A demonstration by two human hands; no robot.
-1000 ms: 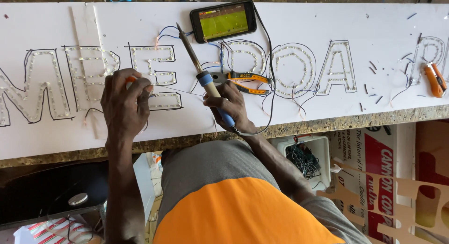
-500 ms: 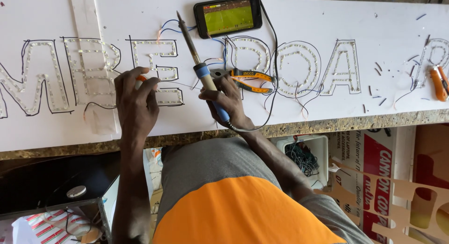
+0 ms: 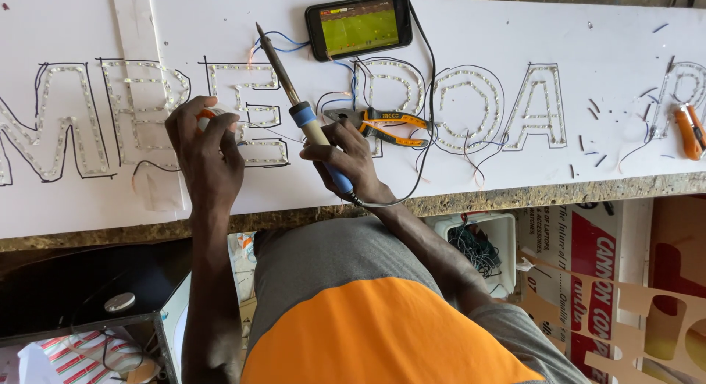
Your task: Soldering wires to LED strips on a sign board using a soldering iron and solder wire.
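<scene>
My right hand (image 3: 351,157) grips a soldering iron (image 3: 298,110) by its blue and cream handle, its dark tip raised and pointing up-left above the white sign board (image 3: 515,31). My left hand (image 3: 208,143) rests on the board over the letter outlined with small lights (image 3: 246,112), with a small orange and white object pinched in its fingers. Thin blue and black wires (image 3: 279,40) run between the letters.
A phone (image 3: 359,26) showing a green field lies at the board's top. Orange-handled pliers (image 3: 382,125) lie just right of my right hand; an orange cutter (image 3: 688,130) lies far right. A white box of wires (image 3: 478,244) and cardboard sit below the bench edge.
The view has shifted, so the board sits further right in frame. Both hands keep their grips; the left hand stays on the same letter and the iron stays raised.
</scene>
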